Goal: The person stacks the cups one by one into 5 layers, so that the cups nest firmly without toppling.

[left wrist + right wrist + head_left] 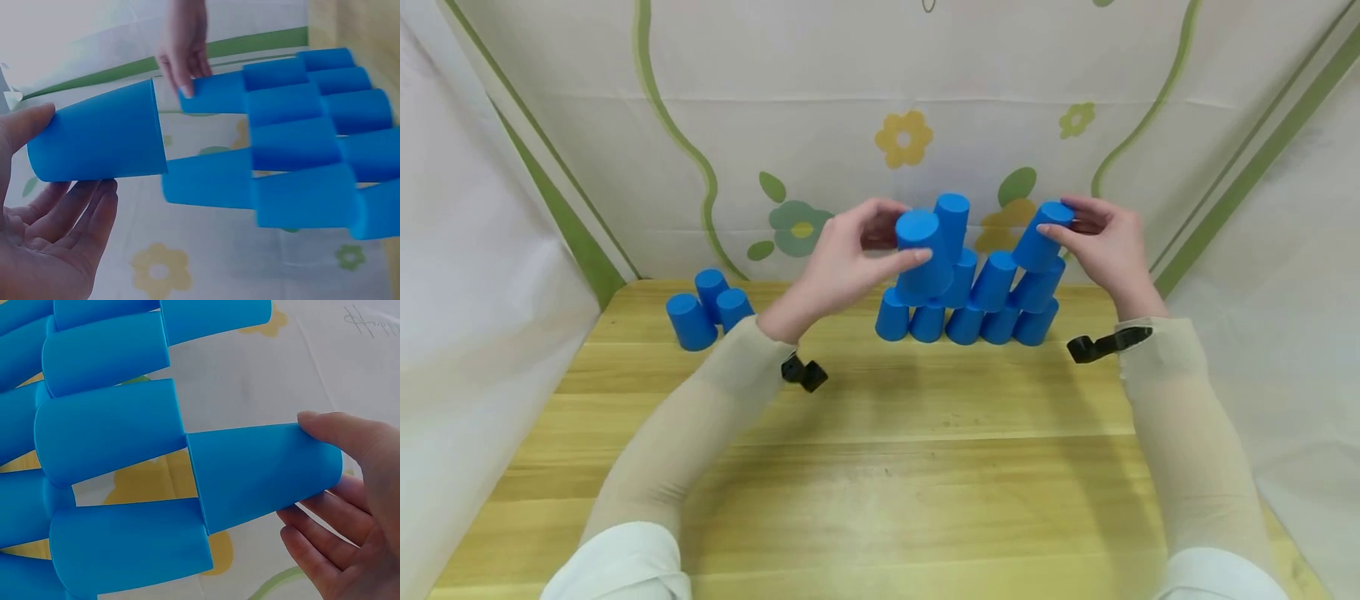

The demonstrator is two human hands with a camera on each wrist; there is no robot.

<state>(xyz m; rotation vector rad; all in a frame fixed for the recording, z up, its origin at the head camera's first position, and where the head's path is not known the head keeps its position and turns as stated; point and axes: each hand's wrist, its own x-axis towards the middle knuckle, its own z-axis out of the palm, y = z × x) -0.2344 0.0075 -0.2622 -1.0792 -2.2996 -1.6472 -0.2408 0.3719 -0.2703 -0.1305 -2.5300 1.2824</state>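
Upside-down blue cups form a stepped stack; its bottom row rests on the table, with a second row above. My left hand grips a blue cup between thumb and fingers. In the left wrist view that cup is apart from the stack, beside an upper cup. My right hand pinches another blue cup near its narrow end. The rim of this cup meets the bases of two second-row cups, at the stack's right end. In the head view, the left cup hides part of the second row.
Three more blue cups stand upside down at the left on the wooden table, partly behind the left forearm. A white curtain with flowers hangs close behind the stack. Black wrist mounts stick out from both sleeves.
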